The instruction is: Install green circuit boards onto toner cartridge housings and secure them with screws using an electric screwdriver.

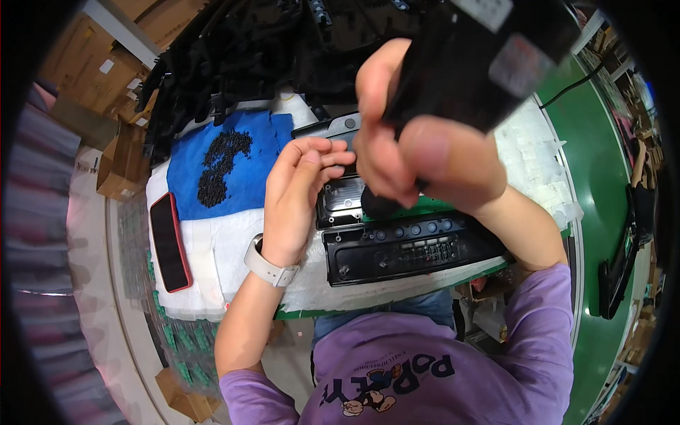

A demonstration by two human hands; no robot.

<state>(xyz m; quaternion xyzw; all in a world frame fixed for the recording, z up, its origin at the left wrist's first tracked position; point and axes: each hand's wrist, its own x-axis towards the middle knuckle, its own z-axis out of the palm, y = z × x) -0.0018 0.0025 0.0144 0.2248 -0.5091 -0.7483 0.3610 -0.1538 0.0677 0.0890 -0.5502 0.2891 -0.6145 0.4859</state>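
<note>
In my right hand (446, 156) is a black power driver (453, 71), raised close to the camera; its blocky end with stickers hides part of the table. My fingers wrap round its grip, and a dark rounded part shows below the hand, over the work. My left hand (297, 177), with a pale watch strap at the wrist, hovers at the left of the work, fingers loosely curled and apart, nothing visible in them. Under the hands lies an opened black housing (341, 202) with a green circuit board (418, 210). Nearer me is a black panel (382, 258) with several round holes.
A blue cloth (248, 195) at the left bears a heap of small black screws (216, 170). A phone in a red case (170, 241) lies on the white table cover (227, 248). Black plastic parts (262, 57) are piled at the back. Cardboard boxes (117, 159) stand left.
</note>
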